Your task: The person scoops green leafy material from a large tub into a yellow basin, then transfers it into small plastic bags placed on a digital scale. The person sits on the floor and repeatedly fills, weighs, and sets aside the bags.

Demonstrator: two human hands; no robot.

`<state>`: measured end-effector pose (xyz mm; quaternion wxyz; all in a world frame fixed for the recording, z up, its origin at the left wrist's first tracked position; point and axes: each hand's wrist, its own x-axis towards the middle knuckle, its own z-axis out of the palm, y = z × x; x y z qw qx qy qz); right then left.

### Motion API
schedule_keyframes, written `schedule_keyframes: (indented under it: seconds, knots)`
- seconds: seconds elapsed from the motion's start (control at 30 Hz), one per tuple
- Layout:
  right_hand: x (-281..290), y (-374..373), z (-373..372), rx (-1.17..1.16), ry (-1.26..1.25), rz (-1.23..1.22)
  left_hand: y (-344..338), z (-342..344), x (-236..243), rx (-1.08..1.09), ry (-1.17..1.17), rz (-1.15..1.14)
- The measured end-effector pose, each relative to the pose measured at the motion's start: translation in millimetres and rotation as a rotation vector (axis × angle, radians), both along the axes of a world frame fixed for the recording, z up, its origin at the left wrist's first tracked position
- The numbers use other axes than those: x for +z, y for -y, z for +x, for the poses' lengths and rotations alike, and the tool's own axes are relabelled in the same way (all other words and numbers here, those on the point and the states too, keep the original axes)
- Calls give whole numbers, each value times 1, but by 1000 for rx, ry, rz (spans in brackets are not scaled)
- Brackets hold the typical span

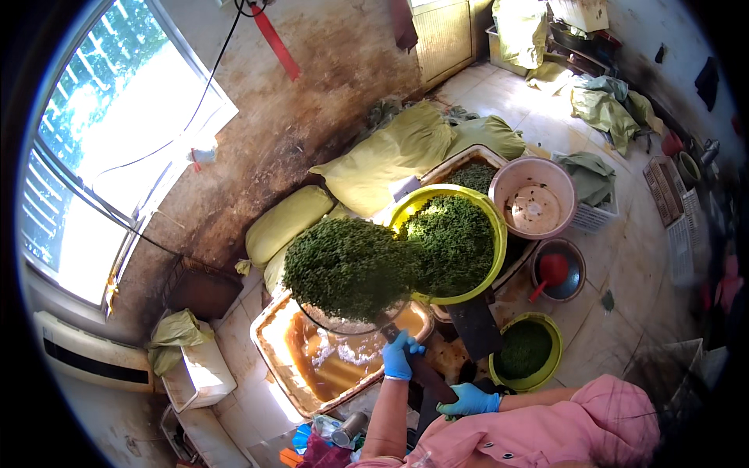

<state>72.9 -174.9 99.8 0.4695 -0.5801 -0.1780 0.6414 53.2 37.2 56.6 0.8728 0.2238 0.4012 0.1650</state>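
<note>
Both my hands wear blue gloves. My left hand (pixel 399 355) is closed round the dark handle (pixel 427 376) of a long-handled strainer, near its round head. My right hand (pixel 470 399) grips the same handle closer to my body. A big heap of small green berries (pixel 343 265), like green peppercorns, covers most of the strainer head; part of its rim shows beneath. Under it stands a rectangular tub (pixel 290 384) of brownish, foamy liquid. The heap's right side meets the berries in a yellow-green basin (pixel 499 261), and where the two part I cannot tell.
Right of the basin sits a pale pink tub (pixel 533 168). A red ladle (pixel 552 269) rests in a dark bowl (pixel 576 290). Nearer me is a green bucket (pixel 552 366) with green contents. Full yellow-green sacks (pixel 390 160) line the wall; a white bin (pixel 204 382) stands left.
</note>
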Motion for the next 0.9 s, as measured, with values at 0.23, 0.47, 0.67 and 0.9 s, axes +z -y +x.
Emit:
schedule_keyframes:
  seconds: [0.23, 0.47, 0.67, 0.9]
  knots:
    - [5, 10, 5, -145, -156, 6, 9, 36, 2, -116, -85, 70]
    - [-17, 15, 9, -244, -341, 55, 12, 61, -12, -196, -240, 179]
    - [-12, 16, 22, -268, -392, 100, 15, 79, -7, -229, -251, 252]
    - [-12, 5, 28, -257, -302, 138, 7, 95, 2, -266, -250, 288]
